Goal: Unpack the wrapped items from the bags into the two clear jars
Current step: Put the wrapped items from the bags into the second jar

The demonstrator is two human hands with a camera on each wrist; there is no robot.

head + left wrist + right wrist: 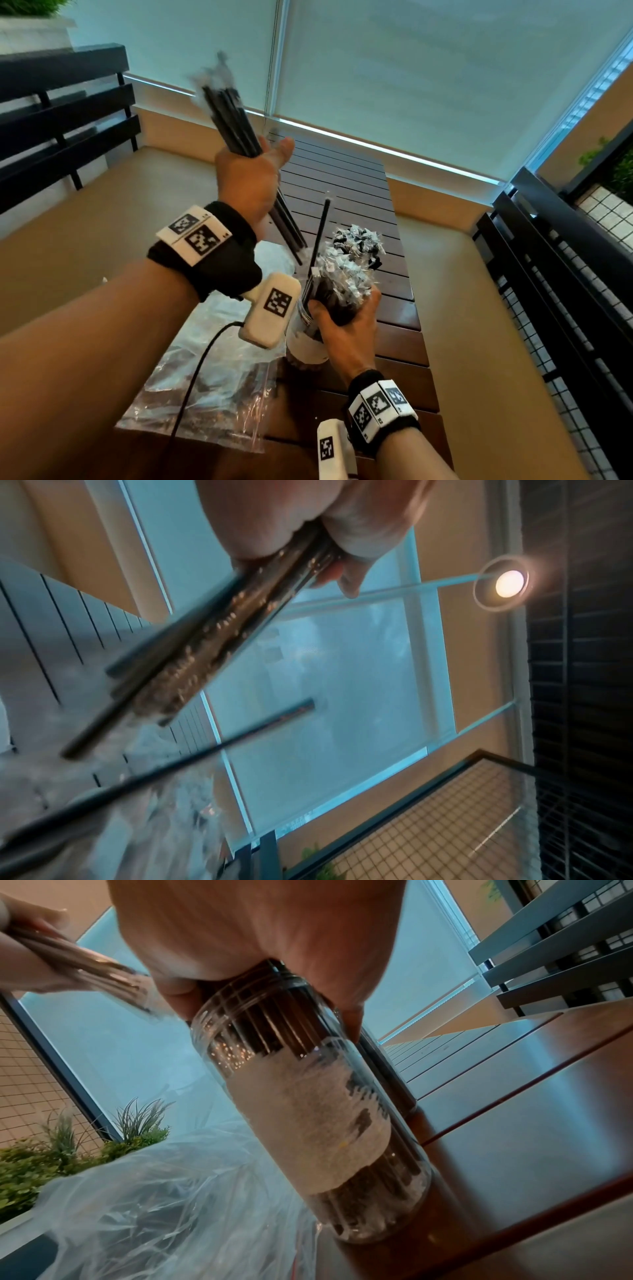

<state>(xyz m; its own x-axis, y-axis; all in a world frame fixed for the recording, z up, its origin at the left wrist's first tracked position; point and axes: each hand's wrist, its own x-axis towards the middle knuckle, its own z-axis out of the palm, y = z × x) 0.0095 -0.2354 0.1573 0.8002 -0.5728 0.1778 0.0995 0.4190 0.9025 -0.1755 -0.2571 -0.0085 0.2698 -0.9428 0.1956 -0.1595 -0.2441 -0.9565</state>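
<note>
Sticks [236, 126] in the left hand [251, 178] are tilting steeply above-left of the jar [308, 329]; the right hand [346, 322] is gripping its seemingly full mouth.

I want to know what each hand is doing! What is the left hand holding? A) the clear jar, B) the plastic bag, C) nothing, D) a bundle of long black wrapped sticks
D: the left hand grips a bundle of long black wrapped sticks raised in the air, while the right hand holds the clear jar on the table.
</note>
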